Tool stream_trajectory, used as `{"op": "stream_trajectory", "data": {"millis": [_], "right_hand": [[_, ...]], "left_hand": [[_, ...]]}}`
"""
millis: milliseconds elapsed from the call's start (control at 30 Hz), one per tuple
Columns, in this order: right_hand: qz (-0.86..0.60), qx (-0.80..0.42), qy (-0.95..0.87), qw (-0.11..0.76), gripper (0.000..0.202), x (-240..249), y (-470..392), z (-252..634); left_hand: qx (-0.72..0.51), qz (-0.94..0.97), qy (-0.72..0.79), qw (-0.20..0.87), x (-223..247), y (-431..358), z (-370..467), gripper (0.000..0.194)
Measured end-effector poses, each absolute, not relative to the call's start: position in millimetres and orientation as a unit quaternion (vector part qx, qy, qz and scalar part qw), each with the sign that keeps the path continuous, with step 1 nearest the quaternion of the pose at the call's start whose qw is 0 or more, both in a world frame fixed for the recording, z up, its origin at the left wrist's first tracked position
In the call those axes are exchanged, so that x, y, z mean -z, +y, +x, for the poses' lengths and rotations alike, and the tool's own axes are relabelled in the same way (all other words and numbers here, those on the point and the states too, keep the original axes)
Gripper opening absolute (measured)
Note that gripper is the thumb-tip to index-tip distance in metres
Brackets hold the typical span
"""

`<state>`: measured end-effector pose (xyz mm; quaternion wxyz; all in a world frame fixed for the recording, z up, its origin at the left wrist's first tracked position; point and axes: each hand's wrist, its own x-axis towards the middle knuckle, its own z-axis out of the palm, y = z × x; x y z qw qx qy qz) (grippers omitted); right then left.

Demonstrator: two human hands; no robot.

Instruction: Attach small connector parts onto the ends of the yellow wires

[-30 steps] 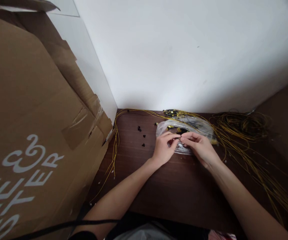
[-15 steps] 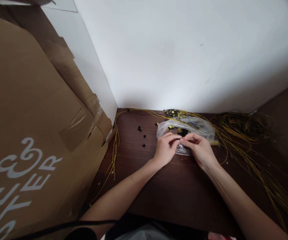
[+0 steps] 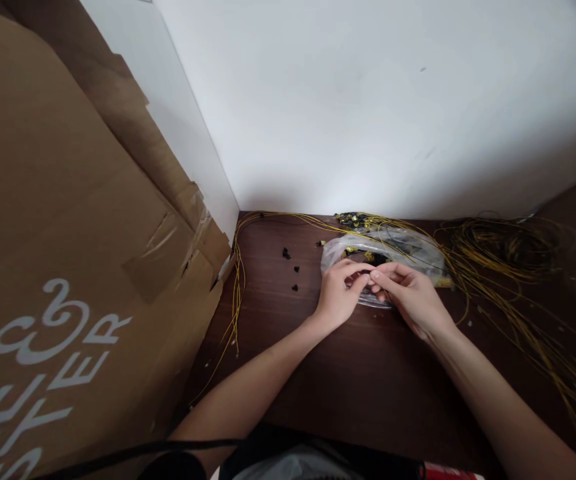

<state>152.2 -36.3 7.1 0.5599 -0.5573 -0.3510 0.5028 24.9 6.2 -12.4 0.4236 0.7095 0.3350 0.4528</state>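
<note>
My left hand (image 3: 341, 290) and my right hand (image 3: 408, 293) meet fingertip to fingertip above the near side of a clear plastic bag (image 3: 333, 252). Both are closed in a pinch. Whatever sits between the fingers is too small and too covered to name. Inside the bag's opening lie small black and yellow parts (image 3: 369, 256). Yellow and black wires (image 3: 413, 235) run across the top of the bag, and a cluster of black and yellow ends (image 3: 355, 220) rests behind it by the wall.
Several small black pieces (image 3: 287, 253) lie on the dark wooden table (image 3: 268, 320) left of my hands. A large cardboard box (image 3: 93, 233) stands at the left. Coiled wires (image 3: 508, 247) lie at the right, with loose strands trailing toward me. A white wall (image 3: 328, 107) closes the back.
The whole view has shifted slightly. My hands stay pinched together over the bag, with the right fingers curled a little differently. The pieces on the table lie as before.
</note>
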Motion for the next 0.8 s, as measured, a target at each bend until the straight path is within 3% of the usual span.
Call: {"op": "stream_trajectory", "data": {"millis": [500,800], "right_hand": [[-0.611,-0.429,-0.432,0.506,0.033,-9,-41,160],[-0.615,-0.451,-0.426,0.487,0.034,-2,-43,163]], "left_hand": [[-0.436,0.721,0.339,0.419,10,5,27,0.016],[-0.432,0.737,0.329,0.402,9,1,25,0.018]]}}
